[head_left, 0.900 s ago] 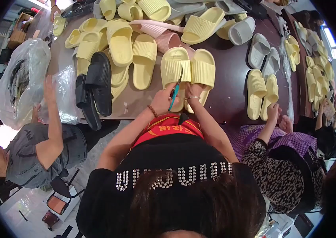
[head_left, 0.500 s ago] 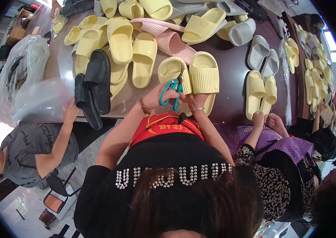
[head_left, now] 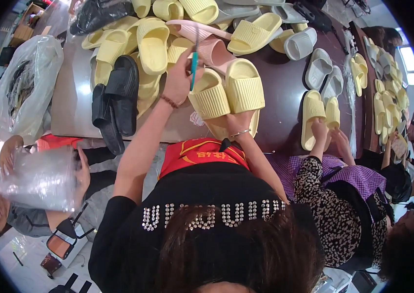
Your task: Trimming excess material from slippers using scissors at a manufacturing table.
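My left hand (head_left: 178, 80) is closed round teal-handled scissors (head_left: 194, 71), raised over the pile; the blades point away and are blurred. My right hand (head_left: 241, 122) grips a pair of ribbed yellow slide slippers, its fingers mostly hidden behind them. The left slipper (head_left: 210, 101) of that pair leans beside the right slipper (head_left: 245, 95), with another yellow sole partly showing beneath. A pink slipper (head_left: 215, 51) lies just beyond. To the left, a yellow slipper (head_left: 152, 49) rests on the heap, and a pair of black slippers (head_left: 121, 97) sits at the near table edge.
Grey slippers (head_left: 318, 71) and another yellow pair lie right on the dark table (head_left: 280, 112), where a co-worker's hand (head_left: 319, 128) touches one. At left, a co-worker holds clear plastic bags (head_left: 41, 178); a big plastic sack (head_left: 26, 88) stands beside the table.
My left hand has moved forward and left with the scissors, away from the slippers. My right hand's pair shifted slightly left. The left co-worker now holds plastic bags off the table.
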A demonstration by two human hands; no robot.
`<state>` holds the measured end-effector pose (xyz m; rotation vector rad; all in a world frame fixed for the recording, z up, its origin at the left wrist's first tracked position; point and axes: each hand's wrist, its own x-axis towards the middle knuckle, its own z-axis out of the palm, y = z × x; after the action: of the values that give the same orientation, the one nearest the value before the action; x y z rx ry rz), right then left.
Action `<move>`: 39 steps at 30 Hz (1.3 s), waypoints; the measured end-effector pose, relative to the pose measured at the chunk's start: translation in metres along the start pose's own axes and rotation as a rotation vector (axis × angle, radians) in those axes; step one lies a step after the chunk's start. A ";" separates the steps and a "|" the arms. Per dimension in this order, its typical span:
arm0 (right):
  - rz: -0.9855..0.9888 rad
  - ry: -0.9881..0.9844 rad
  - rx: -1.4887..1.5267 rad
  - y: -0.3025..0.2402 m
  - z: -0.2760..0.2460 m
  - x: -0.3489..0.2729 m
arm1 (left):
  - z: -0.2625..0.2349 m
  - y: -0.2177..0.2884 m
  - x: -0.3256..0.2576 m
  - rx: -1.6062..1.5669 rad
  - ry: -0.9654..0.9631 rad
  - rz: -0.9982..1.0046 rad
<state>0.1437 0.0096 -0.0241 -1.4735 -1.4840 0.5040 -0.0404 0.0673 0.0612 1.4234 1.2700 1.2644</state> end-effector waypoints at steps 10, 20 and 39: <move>-0.193 -0.096 -0.163 -0.003 -0.013 0.032 | 0.008 -0.015 -0.004 0.409 -0.329 0.008; -0.292 -0.389 -0.474 -0.014 -0.005 0.047 | 0.009 -0.035 -0.010 0.234 -0.303 -0.029; -0.258 -0.216 -0.481 0.049 0.004 0.027 | 0.010 -0.036 -0.032 -0.112 0.025 -0.159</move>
<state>0.1715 0.0450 -0.0570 -1.5883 -2.0365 0.1530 -0.0357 0.0410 0.0195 1.2067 1.2819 1.2283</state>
